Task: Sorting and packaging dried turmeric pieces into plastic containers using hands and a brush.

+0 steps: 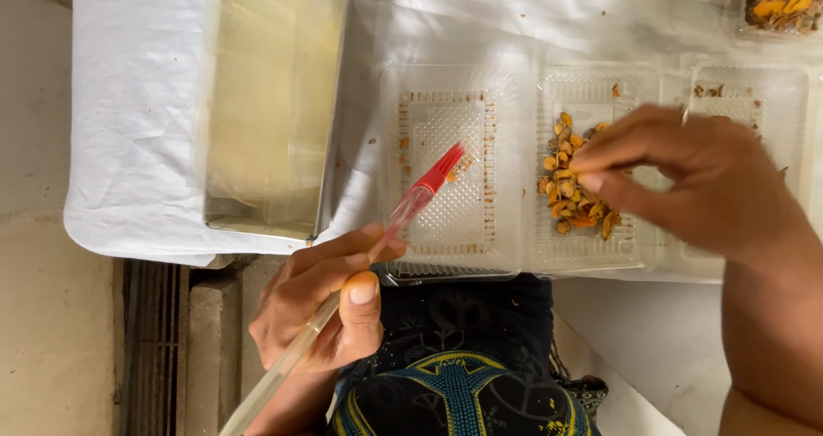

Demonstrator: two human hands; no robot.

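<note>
Left hand [321, 303] grips a clear-handled red brush [403, 213], bristles over the empty clear tray [446, 174]. Right hand [694, 179] pinches fingertips at the orange pieces [573, 186] in the next tray, grasp possibly empty.

Small hand-sorting workplace, looks like a home or cottage food-prep setup, not a lab.
Low surface [129, 144] under a wrinkled white sheet, rows of clear plastic trays [446, 170] holding orange-yellow dried pieces [573, 187], a stack of clear sheets [270, 102], bare concrete floor [43, 316] beside it.
</note>
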